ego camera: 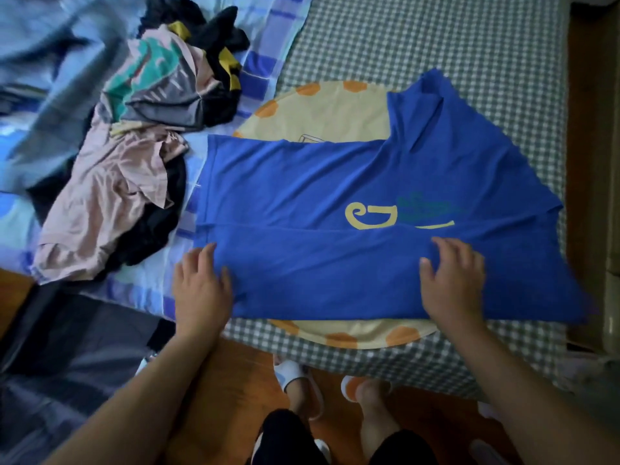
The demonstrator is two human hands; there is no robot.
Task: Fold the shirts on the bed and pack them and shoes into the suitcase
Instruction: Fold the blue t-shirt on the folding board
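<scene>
A bright blue shirt point(335, 196) with a yellow and green print lies spread across the bed, its near long edge folded over toward the middle. My left hand point(201, 290) rests flat on the folded strip near the hem end. My right hand point(453, 280) presses on the same strip near the print, fingers spread. A heap of unfolded shirts point(134, 146), pink, grey, teal and black, lies to the left of the blue one. A dark open suitcase point(60, 357) sits on the floor at lower left.
The bed has a green checked sheet point(419, 38) with a round yellow patch point(322, 112), and a blue quilt point(50, 62) at the far left. White slippers point(295, 380) are on my feet on the wooden floor point(235, 397) below the bed edge.
</scene>
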